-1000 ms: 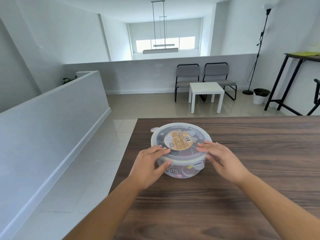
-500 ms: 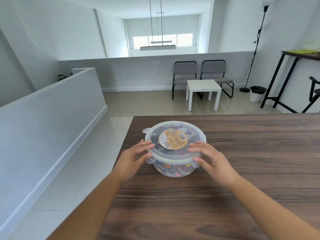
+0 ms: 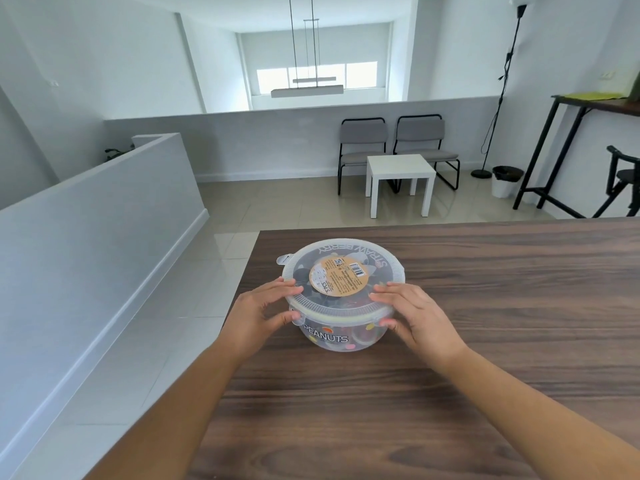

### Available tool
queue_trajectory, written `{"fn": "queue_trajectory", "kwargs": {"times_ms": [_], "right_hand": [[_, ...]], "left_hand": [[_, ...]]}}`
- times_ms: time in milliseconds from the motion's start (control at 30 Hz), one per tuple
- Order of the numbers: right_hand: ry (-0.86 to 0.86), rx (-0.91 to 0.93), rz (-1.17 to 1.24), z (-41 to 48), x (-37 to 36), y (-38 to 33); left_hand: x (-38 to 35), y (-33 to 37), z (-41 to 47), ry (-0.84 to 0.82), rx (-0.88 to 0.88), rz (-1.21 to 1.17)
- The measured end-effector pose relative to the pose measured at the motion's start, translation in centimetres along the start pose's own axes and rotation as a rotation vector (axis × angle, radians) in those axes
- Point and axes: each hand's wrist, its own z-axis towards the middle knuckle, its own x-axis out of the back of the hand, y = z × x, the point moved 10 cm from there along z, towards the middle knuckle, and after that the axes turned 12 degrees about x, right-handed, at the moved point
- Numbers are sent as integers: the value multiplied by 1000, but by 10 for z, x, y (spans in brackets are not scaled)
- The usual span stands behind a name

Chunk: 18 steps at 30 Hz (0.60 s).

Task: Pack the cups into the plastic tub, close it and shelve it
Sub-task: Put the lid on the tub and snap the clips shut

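1. The plastic tub (image 3: pixel 375 341) stands on the wooden table (image 3: pixel 502 306), near its left edge. Cups (image 3: pixel 362 337) are dimly seen inside.
2. The lid (image 3: pixel 388 268) is seated on the tub. Its near rim is pinched, fingers above and thumb below, by the left hand (image 3: pixel 258 313) and the right hand (image 3: pixel 417 317).
3. Packing is judged done and closing nearly so. Shelving remains, and no shelf is seen.
4. Writing read: "PEANUTS" at the near wall, "STRAWBERRY" inverted under the lid, "5 PCS" on the round label (image 3: pixel 338 274). Finer print is illegible.
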Motion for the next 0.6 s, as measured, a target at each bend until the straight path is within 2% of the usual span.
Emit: {"fn": "queue_trajectory", "kwargs": {"times_ms": [200,600], "right_hand": [[53,-55,34,-7,-5,-3],[118,-165,24,-5,-6,-6]], "left_hand": [[2,15,-7,93,-103,69],[0,21,-13,140,-149,187]]}}
